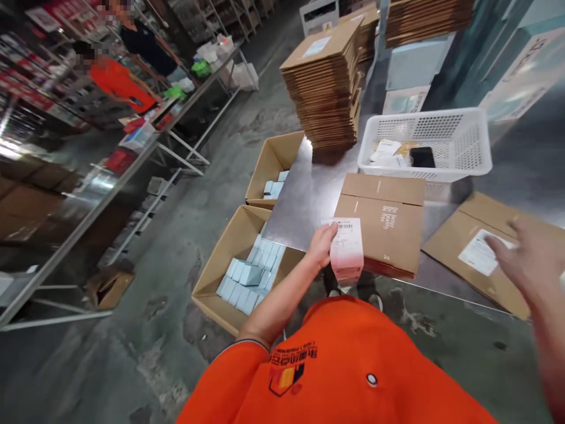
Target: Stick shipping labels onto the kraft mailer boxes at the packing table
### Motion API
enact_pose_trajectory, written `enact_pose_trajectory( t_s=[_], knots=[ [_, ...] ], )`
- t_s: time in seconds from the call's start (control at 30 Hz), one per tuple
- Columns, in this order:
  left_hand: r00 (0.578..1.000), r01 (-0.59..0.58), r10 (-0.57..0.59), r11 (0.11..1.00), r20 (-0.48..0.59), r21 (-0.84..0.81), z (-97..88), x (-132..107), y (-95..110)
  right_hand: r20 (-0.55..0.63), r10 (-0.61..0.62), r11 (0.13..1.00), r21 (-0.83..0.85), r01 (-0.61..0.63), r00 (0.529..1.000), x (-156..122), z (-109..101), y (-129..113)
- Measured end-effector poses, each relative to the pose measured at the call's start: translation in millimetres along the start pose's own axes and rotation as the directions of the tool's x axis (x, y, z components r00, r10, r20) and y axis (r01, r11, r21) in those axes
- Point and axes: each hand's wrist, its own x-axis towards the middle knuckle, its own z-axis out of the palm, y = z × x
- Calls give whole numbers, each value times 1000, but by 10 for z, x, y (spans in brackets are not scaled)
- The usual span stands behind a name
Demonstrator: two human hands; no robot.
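My left hand [321, 244] is closed on a thick stack of printed shipping labels [346, 247], white on top and pinkish along the edge. Beneath and beside the labels, a pile of flattened cardboard boxes [388, 227] lies at the front of the metal table [300, 203]. To the right, my right hand [521, 253] hovers with its fingers spread, slightly blurred. Under it lies another flat cardboard box [468, 229] bearing a white label [483, 252]. Whether the fingertips touch that label I cannot tell.
A white plastic basket [485, 147] holds packets and a black phone-like object. Tall stacked cardboard [326, 82] stands behind. On the left are open cartons [209, 274] of small light-blue boxes [251, 275]. Two people [123, 85] stand at a far bench [152, 141].
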Motion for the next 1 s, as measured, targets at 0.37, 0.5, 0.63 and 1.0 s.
enact_pose_trajectory(
  t_s=[0.37,0.5,0.63,1.0],
  knots=[
    [945,-328,313,886,98,329,-181,-178,2,566,-565,784,594,177,600,-299,619,-2410],
    [942,-333,296,890,161,312,-173,-177,-66,537,-465,773,634,28,704,-248,594,-2199],
    [970,-56,-31,936,240,347,27,-60,-249,533,-401,770,637,-42,745,46,588,-2019],
    [977,11,60,942,-202,336,369,373,-907,599,-544,836,450,315,588,2307,1509,-1613]
  ],
)
